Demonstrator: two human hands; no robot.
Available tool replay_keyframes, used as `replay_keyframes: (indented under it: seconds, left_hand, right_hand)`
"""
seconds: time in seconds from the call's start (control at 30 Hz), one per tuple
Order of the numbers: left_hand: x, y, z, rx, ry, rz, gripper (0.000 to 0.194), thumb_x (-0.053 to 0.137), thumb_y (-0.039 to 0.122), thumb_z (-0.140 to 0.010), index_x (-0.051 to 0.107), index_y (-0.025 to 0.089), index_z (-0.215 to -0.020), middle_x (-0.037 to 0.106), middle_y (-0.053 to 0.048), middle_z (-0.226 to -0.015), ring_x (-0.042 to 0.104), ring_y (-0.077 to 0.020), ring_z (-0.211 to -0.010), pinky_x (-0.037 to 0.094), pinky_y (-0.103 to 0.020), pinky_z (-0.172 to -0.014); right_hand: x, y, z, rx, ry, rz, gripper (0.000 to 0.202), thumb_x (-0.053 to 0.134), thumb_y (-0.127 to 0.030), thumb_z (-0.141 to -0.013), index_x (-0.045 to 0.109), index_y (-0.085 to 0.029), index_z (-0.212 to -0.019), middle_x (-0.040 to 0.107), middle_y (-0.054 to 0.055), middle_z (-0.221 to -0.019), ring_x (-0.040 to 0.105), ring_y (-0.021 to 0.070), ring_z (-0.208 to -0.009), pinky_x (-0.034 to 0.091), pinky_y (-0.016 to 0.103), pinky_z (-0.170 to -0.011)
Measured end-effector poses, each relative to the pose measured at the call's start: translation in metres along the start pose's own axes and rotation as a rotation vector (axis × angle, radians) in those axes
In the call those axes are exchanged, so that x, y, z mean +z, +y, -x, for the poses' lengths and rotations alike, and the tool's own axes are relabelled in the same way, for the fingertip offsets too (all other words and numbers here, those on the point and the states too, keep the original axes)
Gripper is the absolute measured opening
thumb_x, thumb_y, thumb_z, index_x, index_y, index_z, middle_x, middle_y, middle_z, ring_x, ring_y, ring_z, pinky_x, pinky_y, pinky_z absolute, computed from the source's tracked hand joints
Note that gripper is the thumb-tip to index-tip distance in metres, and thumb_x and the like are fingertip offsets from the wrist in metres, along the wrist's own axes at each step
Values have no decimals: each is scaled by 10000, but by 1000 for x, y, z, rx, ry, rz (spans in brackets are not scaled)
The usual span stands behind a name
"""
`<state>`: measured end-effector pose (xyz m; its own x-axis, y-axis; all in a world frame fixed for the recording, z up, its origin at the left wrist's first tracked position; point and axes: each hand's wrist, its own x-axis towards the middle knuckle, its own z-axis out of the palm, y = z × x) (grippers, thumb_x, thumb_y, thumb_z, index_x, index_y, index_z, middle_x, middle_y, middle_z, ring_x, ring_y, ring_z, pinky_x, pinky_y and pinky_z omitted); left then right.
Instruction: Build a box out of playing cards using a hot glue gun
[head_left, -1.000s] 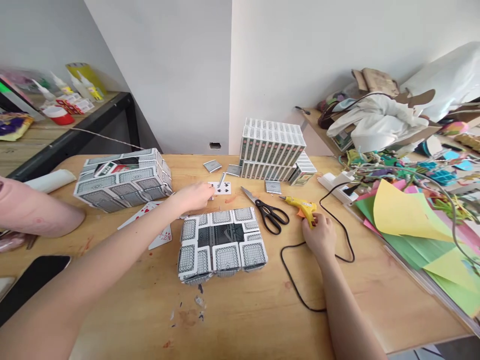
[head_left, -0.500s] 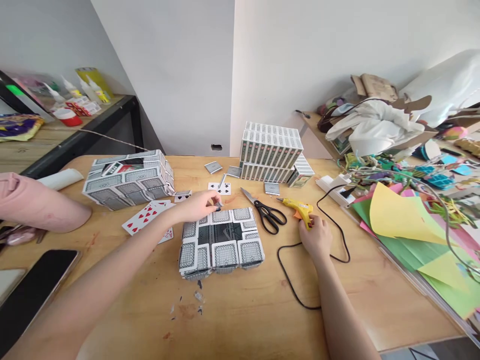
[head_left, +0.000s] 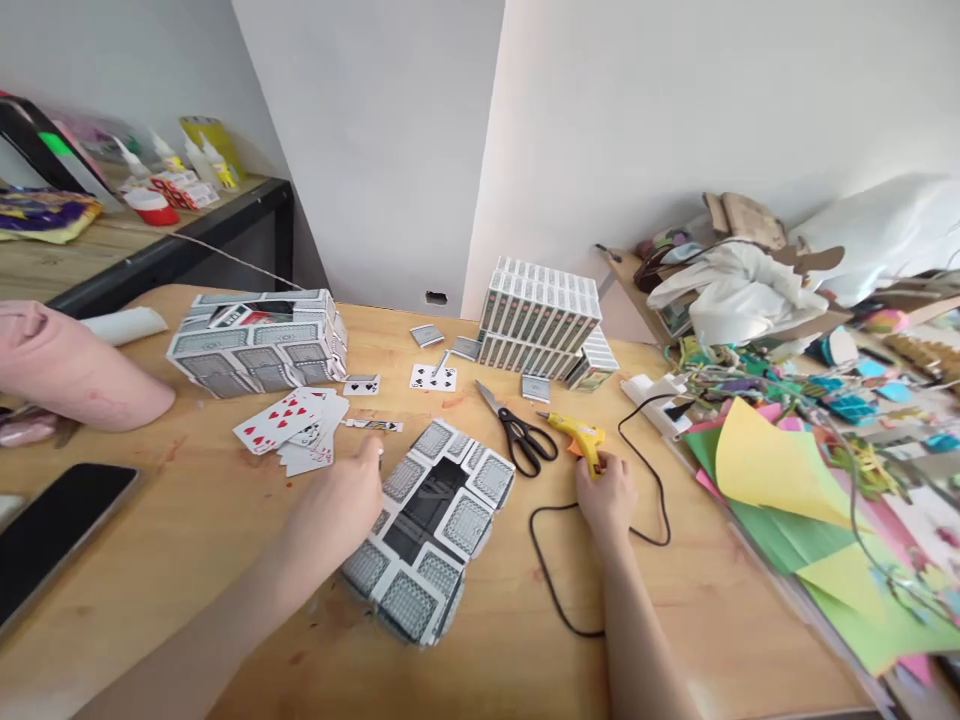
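My left hand (head_left: pixel 346 497) is at the left side of a flat box covered in grey-backed playing cards (head_left: pixel 465 522), its fingers curled against the edge and partly hidden. The box lies at an angle, with a dark strip along the middle of its top. My right hand (head_left: pixel 609 492) is closed around the handle of a yellow glue gun (head_left: pixel 576 433), which rests on the table with its nozzle toward the upper left. Black-handled scissors (head_left: pixel 523 437) lie open between the box and the glue gun. A narrow cut card strip (head_left: pixel 373 425) lies just beyond my left hand.
Loose playing cards (head_left: pixel 279 420) lie at left, before a larger card-covered box (head_left: pixel 259 345). Stacked card packs (head_left: pixel 538 315) stand at the back. A black cord (head_left: pixel 544 575) loops beside my right arm. At left are a phone (head_left: pixel 64 535) and pink roll (head_left: pixel 82 365); coloured paper (head_left: pixel 780 480) lies right.
The flat card-covered box has turned from nearly square-on to slanted. My left hand has come back from its far edge to its left side. My right hand stays on the glue gun.
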<state>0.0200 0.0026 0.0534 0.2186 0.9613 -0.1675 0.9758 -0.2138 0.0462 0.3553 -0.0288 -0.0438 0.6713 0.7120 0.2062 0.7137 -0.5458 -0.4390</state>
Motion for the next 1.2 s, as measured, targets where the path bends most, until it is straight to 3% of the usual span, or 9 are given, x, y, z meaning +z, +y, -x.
replay_keyframes:
  seconds: [0.1,0.17,0.3,0.47,0.63,0.77,0.87,1.1,1.2]
  left_hand:
    - [-1,-8,3,-47,38,-23,322,239,201,-898,543,163,-996,617,-85,-562,648,-291,-563,368,-321,-453]
    - [-2,-14,2,-36,109,78,299,278,262,-901,574,222,-910,660,-73,-670,649,-269,-606,427,-337,-505]
    - [-5,-13,4,305,428,353,264,411,296,-874,661,298,-789,642,-18,-1098,583,-235,-1048,455,-361,-885]
    - [-8,11,17,506,559,530,265,446,207,-883,696,293,-870,654,-11,-889,605,-157,-870,470,-276,-828]
    - [-3,24,23,528,655,635,200,492,156,-846,667,236,-902,676,52,-879,646,-73,-824,476,-157,-832]
    - [-4,22,18,537,628,760,230,474,142,-799,675,248,-760,696,76,-956,674,-58,-816,506,-91,-694]
    - [-7,18,13,410,497,907,182,553,178,-777,694,256,-693,730,40,-929,696,-109,-807,537,-115,-637]
    - [-5,20,6,137,249,1185,158,637,308,-748,735,216,-833,740,-47,-931,707,-188,-829,575,-216,-721]
    - [-2,22,2,10,216,1382,197,635,337,-757,710,190,-864,744,-45,-813,712,-178,-723,581,-235,-694]
  right_hand:
    - [1,1,0,-47,21,0,298,477,-351,-770,599,-155,-959,618,130,-944,585,285,-889,410,380,-766]
    - [2,2,0,-70,44,2,291,461,-344,-779,591,-163,-967,618,134,-952,586,294,-896,412,384,-753]
    - [3,3,1,-99,71,-4,279,451,-338,-786,590,-172,-963,618,131,-930,592,297,-869,416,383,-729]
    - [5,2,1,-91,98,-12,302,440,-353,-786,596,-171,-970,609,115,-884,588,293,-832,415,381,-717]
    - [7,1,1,-86,107,-6,347,432,-374,-791,608,-145,-982,606,148,-908,579,316,-861,407,406,-741]
    - [7,2,1,-78,108,-52,349,456,-392,-784,613,-145,-974,618,156,-901,579,319,-881,408,402,-749]
    - [6,4,2,-36,104,-145,372,454,-414,-796,594,-143,-1009,635,138,-868,592,289,-821,422,368,-705]
    - [-5,2,4,135,98,-412,462,544,-444,-755,526,-144,-1106,626,88,-923,573,189,-694,431,278,-590]
    - [-16,-4,10,156,53,-460,414,629,-464,-706,585,-157,-980,581,25,-774,521,171,-649,402,267,-573]
